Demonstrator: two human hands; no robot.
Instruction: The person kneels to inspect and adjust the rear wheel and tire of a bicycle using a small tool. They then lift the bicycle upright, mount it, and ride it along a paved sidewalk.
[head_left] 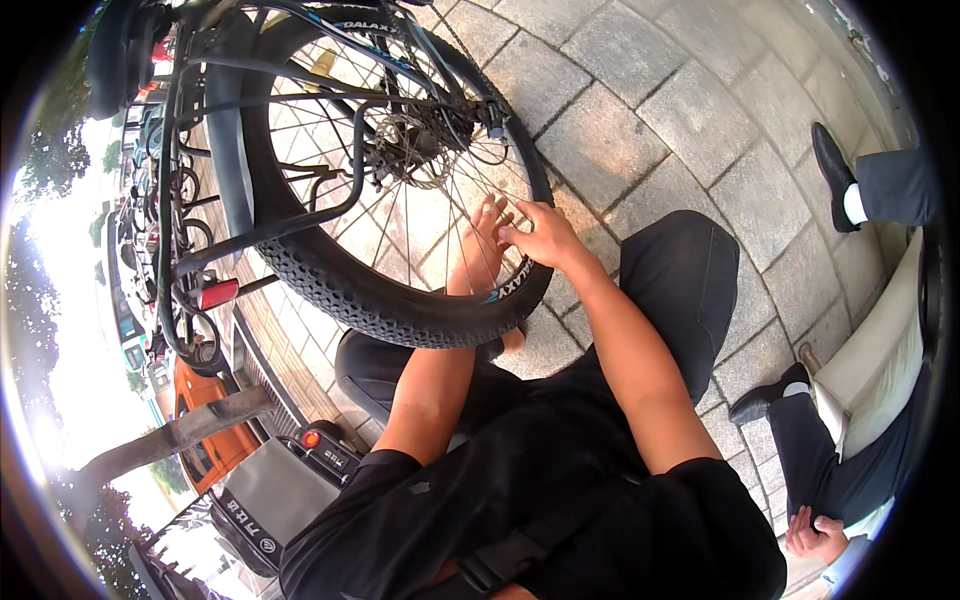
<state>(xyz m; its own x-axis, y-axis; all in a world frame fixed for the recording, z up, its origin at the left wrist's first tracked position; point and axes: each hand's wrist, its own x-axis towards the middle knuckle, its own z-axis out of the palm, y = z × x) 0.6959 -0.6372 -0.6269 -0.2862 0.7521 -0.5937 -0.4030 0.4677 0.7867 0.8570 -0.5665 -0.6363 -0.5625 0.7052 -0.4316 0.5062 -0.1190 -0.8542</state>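
Note:
The rear wheel of a bicycle stands before me, with a thick black knobby tire and thin spokes. Behind the spokes is my left hand, its forearm passing on the far side of the tire. Its fingers are bent near the rim, close to my right thumb. My right hand lies over the right side of the tire, thumb and forefinger drawn together at the inner edge of the rim. What the fingertips of either hand hold, if anything, is too small to make out. The hub with its brake disc sits above my hands.
A black rear rack with a red reflector spans the wheel's left side. Grey paving lies around it. At right sits a person in dark trousers; another dark shoe is farther up. A grey scooter seat is at lower left.

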